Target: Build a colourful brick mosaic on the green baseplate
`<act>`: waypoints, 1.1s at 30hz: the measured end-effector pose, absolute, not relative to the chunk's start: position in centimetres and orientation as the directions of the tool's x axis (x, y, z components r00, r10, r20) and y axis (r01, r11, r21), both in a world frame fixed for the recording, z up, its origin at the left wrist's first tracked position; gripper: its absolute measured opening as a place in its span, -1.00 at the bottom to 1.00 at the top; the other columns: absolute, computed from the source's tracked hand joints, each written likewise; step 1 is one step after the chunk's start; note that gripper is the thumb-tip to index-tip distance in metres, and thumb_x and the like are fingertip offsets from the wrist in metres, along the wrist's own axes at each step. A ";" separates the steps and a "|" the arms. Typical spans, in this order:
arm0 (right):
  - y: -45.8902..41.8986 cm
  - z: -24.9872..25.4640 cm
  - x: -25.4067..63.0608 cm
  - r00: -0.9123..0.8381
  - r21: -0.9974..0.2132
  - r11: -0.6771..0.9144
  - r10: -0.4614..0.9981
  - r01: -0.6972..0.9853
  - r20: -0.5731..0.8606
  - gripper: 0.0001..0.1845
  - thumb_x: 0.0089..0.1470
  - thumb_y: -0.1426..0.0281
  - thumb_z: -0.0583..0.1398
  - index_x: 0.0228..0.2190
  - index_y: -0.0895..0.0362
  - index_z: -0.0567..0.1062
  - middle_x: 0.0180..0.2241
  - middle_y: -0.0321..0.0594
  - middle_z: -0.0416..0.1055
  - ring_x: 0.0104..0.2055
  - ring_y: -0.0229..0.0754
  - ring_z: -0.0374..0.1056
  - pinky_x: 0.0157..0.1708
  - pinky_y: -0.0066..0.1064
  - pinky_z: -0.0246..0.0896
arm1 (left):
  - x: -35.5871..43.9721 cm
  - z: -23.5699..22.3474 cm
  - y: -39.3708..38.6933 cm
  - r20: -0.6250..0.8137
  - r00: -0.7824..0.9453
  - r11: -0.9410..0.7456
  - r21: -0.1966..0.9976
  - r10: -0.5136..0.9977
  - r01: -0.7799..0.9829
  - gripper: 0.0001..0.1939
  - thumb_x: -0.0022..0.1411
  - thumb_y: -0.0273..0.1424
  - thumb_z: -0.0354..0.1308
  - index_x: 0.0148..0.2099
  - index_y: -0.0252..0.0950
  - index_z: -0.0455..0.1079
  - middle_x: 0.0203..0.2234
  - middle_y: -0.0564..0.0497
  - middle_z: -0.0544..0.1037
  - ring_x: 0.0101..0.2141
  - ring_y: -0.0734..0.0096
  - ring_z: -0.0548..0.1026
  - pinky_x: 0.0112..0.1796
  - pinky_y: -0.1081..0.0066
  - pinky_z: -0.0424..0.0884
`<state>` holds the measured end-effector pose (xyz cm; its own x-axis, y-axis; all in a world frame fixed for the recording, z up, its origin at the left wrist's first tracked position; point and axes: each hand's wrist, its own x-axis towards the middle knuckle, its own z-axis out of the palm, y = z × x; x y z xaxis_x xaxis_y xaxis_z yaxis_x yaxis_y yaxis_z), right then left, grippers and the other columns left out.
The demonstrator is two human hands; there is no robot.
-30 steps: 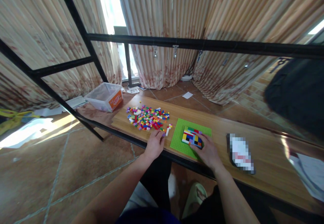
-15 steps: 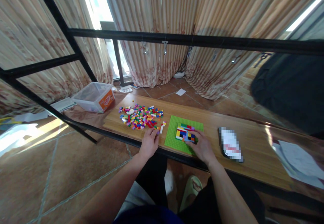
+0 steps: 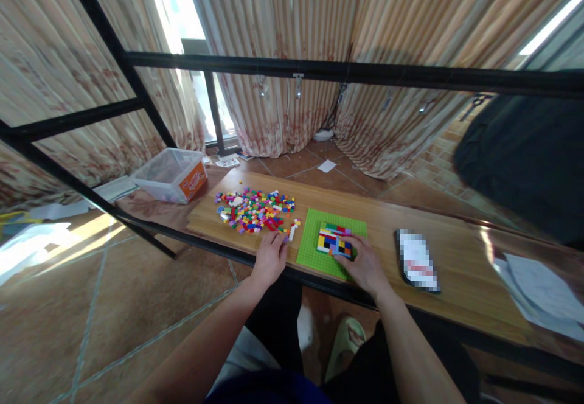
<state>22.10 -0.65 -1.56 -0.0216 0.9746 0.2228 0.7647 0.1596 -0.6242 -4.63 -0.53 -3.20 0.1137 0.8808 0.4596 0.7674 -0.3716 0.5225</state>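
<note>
A block of many-coloured toy building bricks (image 3: 332, 241) is built up on the green baseplate (image 3: 311, 244). My right hand (image 3: 365, 262) grips its right side, thumb at the near edge and fingers at the far right. Left of the plate, at the near edge of a heap of loose bricks (image 3: 255, 210), is my left hand (image 3: 270, 257). Its fingers are bent together with a small purple brick (image 3: 286, 240) at the tips. A white brick (image 3: 292, 232) lies just right of those fingertips. My palms hide what is beneath them.
The wooden board (image 3: 383, 221) carries a dark flat object with a blurred face (image 3: 417, 261). Papers (image 3: 542, 288) lie at its right end. A clear plastic box (image 3: 168, 176) stands far left. A black metal rail (image 3: 319, 70) crosses above the board.
The view has turned a little, so everything sits further left in the picture than a second ago. Both hands have stayed almost in place on the bricks; the last half second shows hardly any movement.
</note>
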 end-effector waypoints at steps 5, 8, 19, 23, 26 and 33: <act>-0.8 -1.2 22.0 -0.014 -0.631 0.153 0.976 0.761 0.219 -0.52 -0.08 0.14 0.24 -0.12 0.10 0.50 0.03 -0.03 0.33 0.05 0.03 0.29 0.10 -0.08 0.15 | -4.7 -3.2 -0.6 0.456 0.114 -0.365 0.512 0.883 0.778 -0.69 0.25 -0.50 0.03 0.04 -0.26 0.38 -0.10 -0.11 0.43 -0.05 0.22 0.41 0.01 0.17 0.41; -0.8 -1.0 22.0 -0.009 -0.659 0.154 0.976 0.736 0.218 -0.54 -0.06 0.17 0.22 -0.12 0.12 0.50 0.02 -0.02 0.33 0.05 0.02 0.29 0.11 -0.09 0.14 | -4.7 -3.3 -0.6 0.452 0.129 -0.369 0.496 0.883 0.786 -0.66 0.26 -0.50 0.01 0.07 -0.25 0.37 -0.06 -0.12 0.42 -0.02 0.21 0.39 0.03 0.15 0.39; 0.0 -1.3 22.9 0.112 -0.814 0.079 0.978 0.576 0.175 -0.55 -0.11 0.36 0.13 -0.12 0.13 0.51 -0.10 -0.10 0.46 -0.15 -0.11 0.39 -0.07 -0.18 0.28 | -4.4 -1.9 -1.0 0.368 0.076 -0.308 0.628 0.927 0.715 -0.42 0.22 -0.54 0.03 0.28 -0.29 0.11 -0.02 -0.17 0.43 0.00 0.18 0.39 0.05 0.10 0.36; 0.5 -1.5 23.4 0.233 -0.832 -0.041 0.967 0.553 0.107 -0.60 -0.12 0.36 0.13 -0.19 0.15 0.55 -0.28 -0.13 0.54 -0.24 -0.10 0.43 -0.16 -0.22 0.30 | -2.7 -0.9 -2.2 0.398 0.156 -0.393 0.631 0.904 0.669 -0.48 0.21 -0.54 0.04 0.23 -0.28 0.19 0.04 -0.17 0.38 0.08 0.18 0.34 0.11 0.11 0.30; 0.6 -1.6 24.0 0.301 -0.832 -0.105 0.950 0.545 0.077 -0.64 -0.09 0.29 0.16 -0.25 0.19 0.57 -0.31 -0.09 0.56 -0.25 -0.07 0.44 -0.18 -0.22 0.30 | -0.7 -0.5 -2.5 0.366 0.258 -0.445 0.666 0.894 0.599 -0.57 0.22 -0.52 0.05 0.15 -0.29 0.27 0.05 -0.15 0.38 0.07 0.22 0.36 0.12 0.17 0.31; 0.0 -1.0 24.4 0.252 -0.834 -0.158 0.967 0.528 -0.024 -0.57 -0.14 0.20 0.24 -0.25 0.21 0.57 -0.47 -0.17 0.54 -0.46 -0.16 0.40 -0.42 -0.34 0.23 | 3.0 -0.1 0.3 0.151 0.202 -0.238 0.814 0.968 0.530 -0.68 0.18 -0.50 0.09 0.01 -0.35 0.39 -0.21 -0.10 0.53 -0.27 0.36 0.51 -0.16 0.31 0.48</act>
